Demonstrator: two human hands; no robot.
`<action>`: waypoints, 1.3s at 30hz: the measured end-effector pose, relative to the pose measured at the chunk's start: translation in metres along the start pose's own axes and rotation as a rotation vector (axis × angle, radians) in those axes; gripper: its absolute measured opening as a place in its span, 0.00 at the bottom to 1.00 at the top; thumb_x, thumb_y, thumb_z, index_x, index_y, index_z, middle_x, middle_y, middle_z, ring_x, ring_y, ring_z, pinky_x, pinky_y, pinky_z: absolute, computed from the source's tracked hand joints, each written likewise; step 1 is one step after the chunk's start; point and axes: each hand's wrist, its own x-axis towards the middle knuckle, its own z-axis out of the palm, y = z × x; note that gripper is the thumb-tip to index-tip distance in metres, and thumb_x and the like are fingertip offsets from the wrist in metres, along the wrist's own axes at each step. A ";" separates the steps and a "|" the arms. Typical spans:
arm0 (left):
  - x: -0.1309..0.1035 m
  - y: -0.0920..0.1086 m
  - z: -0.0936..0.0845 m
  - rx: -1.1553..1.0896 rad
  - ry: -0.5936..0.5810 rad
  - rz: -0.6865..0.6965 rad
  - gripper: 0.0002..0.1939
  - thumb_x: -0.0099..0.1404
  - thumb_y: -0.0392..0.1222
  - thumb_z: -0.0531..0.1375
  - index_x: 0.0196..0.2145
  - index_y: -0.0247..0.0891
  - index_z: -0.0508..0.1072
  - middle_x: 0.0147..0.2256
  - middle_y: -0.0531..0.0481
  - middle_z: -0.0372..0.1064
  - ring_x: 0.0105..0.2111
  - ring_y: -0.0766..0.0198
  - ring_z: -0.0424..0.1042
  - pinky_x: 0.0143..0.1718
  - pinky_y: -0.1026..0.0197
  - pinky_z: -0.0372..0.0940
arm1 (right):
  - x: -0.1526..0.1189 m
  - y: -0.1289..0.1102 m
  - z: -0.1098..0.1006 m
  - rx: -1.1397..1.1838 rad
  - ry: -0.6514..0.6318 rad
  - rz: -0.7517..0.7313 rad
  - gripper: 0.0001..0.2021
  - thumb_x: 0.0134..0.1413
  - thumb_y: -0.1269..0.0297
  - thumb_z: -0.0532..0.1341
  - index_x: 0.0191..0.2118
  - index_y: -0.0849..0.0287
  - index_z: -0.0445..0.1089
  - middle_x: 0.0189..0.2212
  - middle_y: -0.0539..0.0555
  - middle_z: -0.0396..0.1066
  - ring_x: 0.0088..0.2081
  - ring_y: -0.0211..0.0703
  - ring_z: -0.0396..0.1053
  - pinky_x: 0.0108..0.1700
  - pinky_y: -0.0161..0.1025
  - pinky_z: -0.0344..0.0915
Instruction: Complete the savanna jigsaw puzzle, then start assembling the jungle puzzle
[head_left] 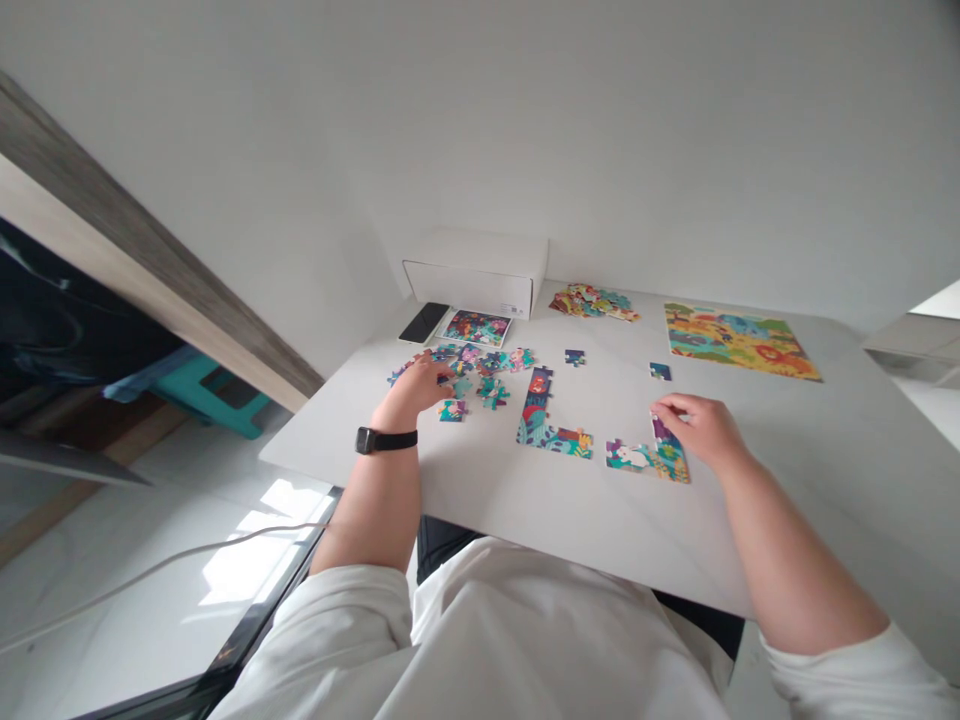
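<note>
My left hand lies over a group of loose jigsaw pieces on the left of the table, fingers spread among them. At the right, my right hand pinches the purple puzzle piece at the top of a joined corner section with a white animal. An L-shaped joined section with a red animal lies between my hands, a gap separating it from the right one. Two single dark blue pieces, one at centre and another farther right, lie behind these sections.
A white box stands against the wall, with a phone and a picture card before it. Behind are a heap of puzzle pieces and a finished animal puzzle. A teal stool stands left of the table.
</note>
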 end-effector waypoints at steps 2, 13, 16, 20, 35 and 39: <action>-0.001 0.003 0.001 -0.006 0.013 -0.014 0.23 0.61 0.48 0.69 0.53 0.44 0.84 0.49 0.42 0.82 0.64 0.42 0.71 0.63 0.51 0.68 | 0.000 0.001 0.002 0.000 -0.007 0.003 0.13 0.66 0.54 0.62 0.34 0.51 0.80 0.31 0.52 0.84 0.34 0.48 0.80 0.38 0.41 0.68; 0.000 0.017 -0.006 -0.070 0.166 -0.239 0.21 0.72 0.49 0.60 0.59 0.45 0.82 0.58 0.40 0.76 0.57 0.47 0.76 0.62 0.52 0.68 | 0.000 0.002 0.005 0.004 -0.010 0.019 0.13 0.65 0.52 0.63 0.34 0.50 0.82 0.31 0.52 0.84 0.33 0.49 0.80 0.37 0.42 0.70; 0.003 0.027 -0.005 -0.046 0.146 -0.282 0.23 0.70 0.56 0.63 0.57 0.46 0.82 0.59 0.39 0.74 0.60 0.42 0.73 0.63 0.48 0.66 | 0.000 0.004 0.007 0.008 -0.015 0.028 0.13 0.64 0.52 0.63 0.34 0.50 0.82 0.31 0.52 0.84 0.32 0.50 0.80 0.36 0.42 0.70; 0.006 0.043 -0.001 -0.005 0.116 -0.309 0.27 0.66 0.61 0.66 0.56 0.44 0.82 0.61 0.35 0.70 0.62 0.36 0.69 0.65 0.41 0.63 | 0.000 0.005 0.009 0.005 -0.034 0.041 0.13 0.65 0.52 0.63 0.33 0.50 0.82 0.31 0.51 0.84 0.33 0.49 0.80 0.36 0.41 0.70; 0.012 0.044 -0.006 -0.057 0.072 -0.396 0.27 0.60 0.50 0.68 0.57 0.43 0.81 0.62 0.32 0.68 0.64 0.31 0.67 0.65 0.37 0.63 | 0.000 0.004 0.009 -0.003 -0.019 0.034 0.13 0.65 0.53 0.63 0.34 0.50 0.82 0.31 0.51 0.84 0.34 0.50 0.81 0.37 0.41 0.70; 0.012 0.043 -0.006 -0.077 0.074 -0.401 0.29 0.58 0.46 0.69 0.57 0.41 0.79 0.63 0.31 0.68 0.63 0.33 0.68 0.63 0.41 0.65 | 0.001 0.003 0.009 -0.004 -0.016 0.029 0.13 0.64 0.53 0.63 0.33 0.50 0.82 0.30 0.51 0.84 0.33 0.50 0.81 0.37 0.42 0.70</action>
